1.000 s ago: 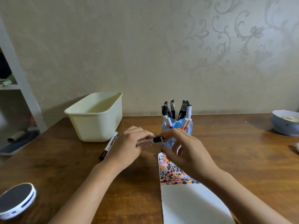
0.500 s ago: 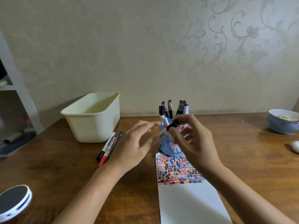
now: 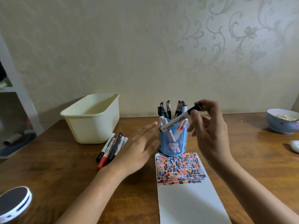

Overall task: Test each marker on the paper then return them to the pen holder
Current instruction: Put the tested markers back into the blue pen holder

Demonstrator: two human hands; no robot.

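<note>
Pinched between thumb and fingers, the right hand (image 3: 210,126) carries a marker (image 3: 180,118) by its black capped end, so that grip is closed on the marker. The marker slants down to the left, its lower end just over the front rim of the holder (image 3: 172,143), whether touching or not I cannot tell. The left hand (image 3: 139,146) is flat and relaxed, fingers straight, a wide grip with nothing in it; its fingertips (image 3: 153,124) reach the holder's left side near the marker's lower end.

The blue holder stands on the table (image 3: 64,167) at the far edge of the paper (image 3: 186,199), and it carries several white markers and black pens upright or leaning. The paper's upper part is covered with small black, red, orange and blue marks; the lower part is blank.

Left of the left hand, a loose bunch of markers (image 3: 111,147) lies on the table beside a cream bin (image 3: 92,125). A round white and black device (image 3: 14,202) sits at the near left corner. A blue bowl (image 3: 281,121) stands at the far right, with a white object (image 3: 295,145) partly cut off by the edge below it.
</note>
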